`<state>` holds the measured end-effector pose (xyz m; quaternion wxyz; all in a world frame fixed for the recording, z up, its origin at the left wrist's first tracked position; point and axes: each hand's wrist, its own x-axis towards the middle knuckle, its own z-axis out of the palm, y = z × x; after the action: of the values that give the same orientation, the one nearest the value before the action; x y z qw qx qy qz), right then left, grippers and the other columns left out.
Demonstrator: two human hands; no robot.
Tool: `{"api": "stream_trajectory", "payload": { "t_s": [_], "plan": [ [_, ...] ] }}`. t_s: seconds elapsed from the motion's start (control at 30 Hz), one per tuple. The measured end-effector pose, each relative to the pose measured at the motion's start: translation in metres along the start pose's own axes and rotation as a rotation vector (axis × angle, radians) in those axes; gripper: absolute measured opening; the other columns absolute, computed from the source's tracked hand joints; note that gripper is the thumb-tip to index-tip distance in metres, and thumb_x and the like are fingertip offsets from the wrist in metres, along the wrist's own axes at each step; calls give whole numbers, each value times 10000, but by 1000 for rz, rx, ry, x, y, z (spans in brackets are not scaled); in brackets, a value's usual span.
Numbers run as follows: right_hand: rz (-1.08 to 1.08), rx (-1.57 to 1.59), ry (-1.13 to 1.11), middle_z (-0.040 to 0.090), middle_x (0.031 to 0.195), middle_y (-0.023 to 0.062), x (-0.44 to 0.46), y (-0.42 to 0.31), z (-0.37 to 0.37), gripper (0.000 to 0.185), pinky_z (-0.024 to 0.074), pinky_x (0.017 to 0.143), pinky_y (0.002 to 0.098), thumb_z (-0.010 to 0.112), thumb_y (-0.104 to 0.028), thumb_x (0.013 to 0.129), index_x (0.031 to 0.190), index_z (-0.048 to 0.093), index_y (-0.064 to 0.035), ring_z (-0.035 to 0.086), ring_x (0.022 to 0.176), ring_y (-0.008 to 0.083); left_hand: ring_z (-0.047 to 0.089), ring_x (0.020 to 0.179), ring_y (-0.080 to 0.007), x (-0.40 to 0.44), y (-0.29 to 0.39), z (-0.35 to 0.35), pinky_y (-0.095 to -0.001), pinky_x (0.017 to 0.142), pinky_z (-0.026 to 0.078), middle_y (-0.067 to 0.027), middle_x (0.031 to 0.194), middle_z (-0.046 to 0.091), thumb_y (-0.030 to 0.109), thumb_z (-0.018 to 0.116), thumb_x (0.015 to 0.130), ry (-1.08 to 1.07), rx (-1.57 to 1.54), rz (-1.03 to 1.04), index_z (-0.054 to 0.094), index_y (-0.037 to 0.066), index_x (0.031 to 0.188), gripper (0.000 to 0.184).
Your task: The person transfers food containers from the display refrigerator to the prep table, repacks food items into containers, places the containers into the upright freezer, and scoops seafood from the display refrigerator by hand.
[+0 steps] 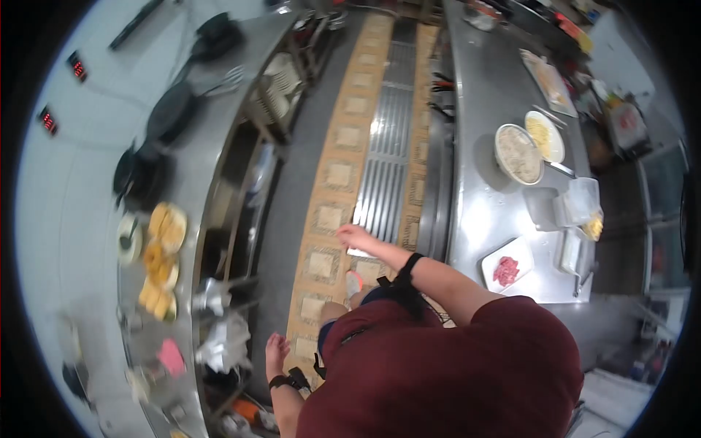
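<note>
My left hand [277, 347] hangs low beside the left counter, its fingers loosely bent and apart, with nothing visible in it. A dark band circles that wrist. My right hand [355, 238] is in front of my body above the tiled floor, fingers slightly curled and seemingly holding nothing. Neither hand touches a counter. Nearest the right arm, on the right counter, a white plate [488, 267] carries a pile of raw cut meat [506, 271]. Closest to my left hand, a crumpled clear plastic bag [225, 343] hangs at the left counter's edge.
The left counter [212, 95] bears dark pans [171, 113], plates of yellow food [166, 228] and a pink cloth-like item [171, 357]. The right counter [478, 87] holds a large bowl [518, 153], a white dish [545, 136], a tray [549, 82] and clear containers [582, 201]. A metal drain grate [383, 171] lines the aisle.
</note>
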<state>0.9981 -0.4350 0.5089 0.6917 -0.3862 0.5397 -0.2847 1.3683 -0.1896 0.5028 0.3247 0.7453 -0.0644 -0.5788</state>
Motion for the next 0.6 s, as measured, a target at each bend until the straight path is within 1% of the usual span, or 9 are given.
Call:
{"api": "stream_trajectory", "payload": {
  "t_s": [0.07, 0.13, 0.2, 0.27, 0.37, 0.43, 0.5, 0.53, 0.6],
  "plan": [
    [-47, -91, -82, 588, 829, 36, 35, -37, -2, 239, 461, 606, 238, 507, -209, 833, 1004, 570, -55, 578, 709, 110, 558, 748, -160, 52, 37, 7, -312, 621, 453, -41, 1008, 550, 323, 499, 852, -216, 134, -135, 412, 130, 1181, 391],
    [32, -107, -201, 592, 846, 33, 65, -62, -19, 254, 466, 617, 235, 512, -234, 838, 1010, 574, -59, 580, 709, 114, 554, 725, -141, 90, 79, 28, -291, 597, 442, 0, 915, 572, 345, 485, 856, -116, 178, -123, 511, 150, 1070, 290],
    [110, -130, -262, 592, 838, 31, 105, -91, -39, 248, 470, 609, 232, 516, -238, 835, 996, 583, -61, 578, 697, 112, 536, 716, -106, 117, 139, 59, -265, 587, 422, 14, 882, 579, 329, 495, 843, -141, 141, -118, 553, 120, 968, 250],
    [207, -146, -256, 586, 807, 29, 134, -111, -69, 222, 475, 582, 230, 521, -221, 825, 961, 596, -63, 573, 672, 106, 534, 712, -95, 155, 203, 100, -260, 589, 420, 22, 878, 578, 330, 497, 843, -209, 246, -156, 551, 130, 961, 239],
    [302, -8, 62, 587, 835, 33, 199, -111, -135, 301, 471, 602, 237, 545, -304, 832, 1010, 588, -65, 577, 690, 101, 547, 747, -106, 238, 290, 164, -273, 633, 429, 25, 909, 582, 349, 490, 843, -298, 392, -148, 544, 148, 996, 258],
    [279, 57, 304, 578, 796, 44, 233, -101, -192, 269, 473, 564, 253, 500, -286, 846, 958, 583, -55, 570, 653, 106, 550, 749, -110, 291, 346, 215, -277, 647, 432, 32, 898, 584, 358, 486, 843, -350, 496, -105, 541, 153, 1009, 270],
    [468, -367, 555, 567, 748, 40, 254, -101, -248, 231, 467, 571, 249, 468, -245, 849, 924, 563, -48, 556, 632, 106, 534, 687, -98, 336, 400, 280, -253, 595, 416, 30, 800, 565, 303, 495, 833, -381, 557, -80, 535, 144, 1004, 237],
    [438, -237, 587, 565, 741, 39, 261, -122, -265, 220, 466, 572, 247, 465, -228, 846, 926, 559, -46, 554, 629, 107, 522, 640, -90, 363, 429, 313, -234, 550, 401, 21, 731, 546, 248, 505, 824, -382, 570, -79, 530, 137, 1005, 214],
    [381, 52, 652, 559, 727, 37, 264, -163, -285, 198, 464, 572, 242, 459, -195, 841, 929, 551, -43, 551, 623, 109, 508, 625, -92, 416, 485, 371, -223, 535, 400, 10, 717, 526, 221, 506, 827, -534, 674, 134, 525, 106, 1006, 214]
  ]
}}
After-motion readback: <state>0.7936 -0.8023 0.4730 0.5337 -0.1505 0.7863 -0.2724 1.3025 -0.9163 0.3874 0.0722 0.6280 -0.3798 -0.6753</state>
